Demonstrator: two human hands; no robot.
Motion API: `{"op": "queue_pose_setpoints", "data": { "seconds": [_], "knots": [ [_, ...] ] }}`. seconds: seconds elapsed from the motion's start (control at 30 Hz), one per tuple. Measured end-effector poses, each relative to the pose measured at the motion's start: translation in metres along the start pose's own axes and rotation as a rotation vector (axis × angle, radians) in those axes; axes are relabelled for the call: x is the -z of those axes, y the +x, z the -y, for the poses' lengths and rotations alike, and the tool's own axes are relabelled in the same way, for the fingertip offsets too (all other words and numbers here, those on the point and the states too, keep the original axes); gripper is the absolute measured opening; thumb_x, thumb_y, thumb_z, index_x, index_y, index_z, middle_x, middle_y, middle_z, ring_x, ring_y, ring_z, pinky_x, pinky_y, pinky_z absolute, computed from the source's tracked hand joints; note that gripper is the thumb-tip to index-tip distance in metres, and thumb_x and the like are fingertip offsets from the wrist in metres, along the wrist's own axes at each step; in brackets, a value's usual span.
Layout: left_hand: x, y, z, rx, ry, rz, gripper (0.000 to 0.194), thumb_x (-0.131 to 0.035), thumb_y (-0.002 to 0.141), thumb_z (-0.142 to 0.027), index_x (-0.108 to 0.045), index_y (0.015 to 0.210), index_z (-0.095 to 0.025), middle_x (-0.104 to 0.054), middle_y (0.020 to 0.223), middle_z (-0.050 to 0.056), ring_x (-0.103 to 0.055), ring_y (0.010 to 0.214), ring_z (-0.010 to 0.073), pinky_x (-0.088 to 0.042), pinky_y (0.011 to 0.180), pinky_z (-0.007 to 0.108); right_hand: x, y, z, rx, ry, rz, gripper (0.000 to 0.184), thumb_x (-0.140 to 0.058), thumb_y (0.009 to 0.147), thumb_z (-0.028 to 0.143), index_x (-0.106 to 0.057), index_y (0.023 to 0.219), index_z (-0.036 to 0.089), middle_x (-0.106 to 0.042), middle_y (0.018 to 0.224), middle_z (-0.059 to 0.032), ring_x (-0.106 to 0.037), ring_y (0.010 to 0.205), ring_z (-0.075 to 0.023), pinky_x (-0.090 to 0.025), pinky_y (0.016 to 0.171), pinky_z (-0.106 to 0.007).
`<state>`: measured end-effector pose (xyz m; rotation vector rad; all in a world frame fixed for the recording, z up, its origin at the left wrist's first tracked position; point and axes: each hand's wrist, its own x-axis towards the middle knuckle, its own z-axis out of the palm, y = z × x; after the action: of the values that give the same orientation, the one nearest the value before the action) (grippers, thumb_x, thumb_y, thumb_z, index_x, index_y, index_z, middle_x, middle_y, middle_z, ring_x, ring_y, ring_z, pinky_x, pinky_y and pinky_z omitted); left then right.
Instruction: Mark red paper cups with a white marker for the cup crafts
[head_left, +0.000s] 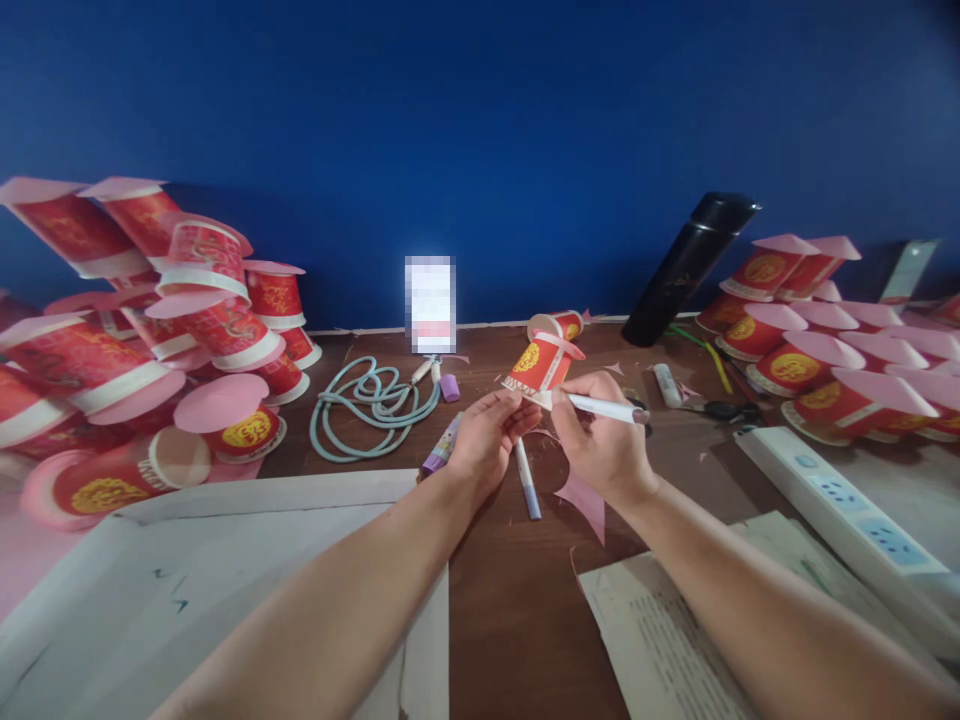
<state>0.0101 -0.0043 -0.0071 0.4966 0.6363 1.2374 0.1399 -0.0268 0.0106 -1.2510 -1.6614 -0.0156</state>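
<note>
My left hand is closed on the rim of a red paper cup with a gold emblem and a pink paper disc on its far end. The cup lies tilted on its side, and dark marks run along its white rim band. In my right hand is a white marker pen, its front end close to the rim; whether the tip touches is hidden by the fingers. Another white pen with a lilac end lies between my hands. A pink paper scrap is under my right hand.
Red cups with pink discs are piled at left and right. Behind are a coiled cable, a blurred-out phone and a black flask. A power strip and printed papers lie right, white board left.
</note>
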Motion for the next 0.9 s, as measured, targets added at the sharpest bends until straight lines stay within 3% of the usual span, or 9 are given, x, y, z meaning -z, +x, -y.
{"op": "queue_pose_setpoints", "data": {
  "seconds": [0.9],
  "knots": [
    [-0.0023,-0.0015,-0.0024,-0.012,-0.007,0.011,0.014,-0.073,0.067,-0.019,-0.063,0.075,-0.013,-0.065,0.072,0.002,-0.062,0.069,0.0093,-0.049,0.078,0.026,-0.0005,0.0001,0.0023,-0.025,0.002,0.01,0.009,-0.055,0.083,0.029,-0.054,0.08,0.021,-0.061,0.072,0.0,-0.055,0.058,-0.0126,-0.045,0.057,-0.026]
  ]
}}
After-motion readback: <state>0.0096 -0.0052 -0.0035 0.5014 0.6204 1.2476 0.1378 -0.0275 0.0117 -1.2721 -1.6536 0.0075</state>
